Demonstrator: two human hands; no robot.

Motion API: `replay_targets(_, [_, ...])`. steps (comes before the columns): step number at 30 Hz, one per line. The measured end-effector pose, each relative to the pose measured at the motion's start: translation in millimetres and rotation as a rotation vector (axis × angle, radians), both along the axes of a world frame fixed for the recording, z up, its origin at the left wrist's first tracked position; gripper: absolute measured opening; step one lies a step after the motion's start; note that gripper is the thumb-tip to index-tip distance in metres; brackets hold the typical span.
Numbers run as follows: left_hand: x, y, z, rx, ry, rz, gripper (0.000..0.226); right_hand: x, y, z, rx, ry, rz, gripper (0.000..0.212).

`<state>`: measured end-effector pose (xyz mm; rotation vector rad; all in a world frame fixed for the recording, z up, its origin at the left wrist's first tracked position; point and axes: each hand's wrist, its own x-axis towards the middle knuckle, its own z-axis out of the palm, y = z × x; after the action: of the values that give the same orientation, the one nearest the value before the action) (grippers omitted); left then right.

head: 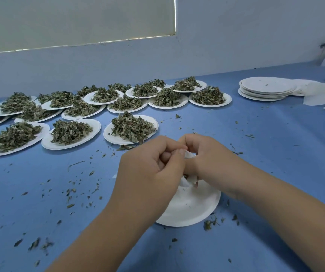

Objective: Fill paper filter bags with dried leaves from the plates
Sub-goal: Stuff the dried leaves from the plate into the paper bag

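Left hand (pixel 150 163), right hand (pixel 206 154) pinch filter bag (pixel 188 181); leaf-strewn blue table (pixel 59 193), white wall (pixel 236 36).

Matt white paper plates (pixel 190 211) carry dry, crumbly green leaves (pixel 132 127); the blue table (pixel 275 154) is smooth, dull-sheened; thin white paper filter bags (pixel 322 94) lie far right.

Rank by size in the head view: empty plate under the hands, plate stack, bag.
1. The empty plate, but nearer than the plate stack, so unsure.
2. The plate stack.
3. The bag, mostly hidden.
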<state>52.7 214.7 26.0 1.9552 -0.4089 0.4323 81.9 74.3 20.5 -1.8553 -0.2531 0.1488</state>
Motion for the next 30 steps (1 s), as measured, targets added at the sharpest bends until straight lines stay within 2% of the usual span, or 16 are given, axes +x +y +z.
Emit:
replay_targets(4, [0, 1, 0, 0.02, -0.016, 0.012, 0.027, 1, 1, 1, 0.034, 0.027, 0.023, 0.007])
replay_targets(8, [3, 8, 2, -0.04, -0.002, 0.044, 0.024, -2, -6, 5, 0.234, 0.13, 0.154, 0.025])
replay_targets(11, [5, 10, 1, -0.072, 0.008, 0.055, 0.022, -6, -8, 6, 0.147, 0.067, 0.174, 0.043])
replay_targets(13, [4, 9, 1, -0.085, 0.017, 0.038, 0.022, -9, -5, 5, 0.069, 0.005, 0.132, 0.046])
replay_targets(20, [-1, 2, -1, -0.041, 0.014, -0.031, 0.024, -11, 7, 1, -0.028, -0.134, -0.029, 0.031])
replay_targets(26, [-3, -2, -3, 0.03, -0.074, -0.051, 0.016, -8, 12, -2, -0.102, -0.227, -0.163, 0.017])
replay_targets(30, [-3, 1, 0, -0.013, -0.032, -0.031, 0.025, -10, 6, 1, -0.004, -0.158, -0.111, 0.016])
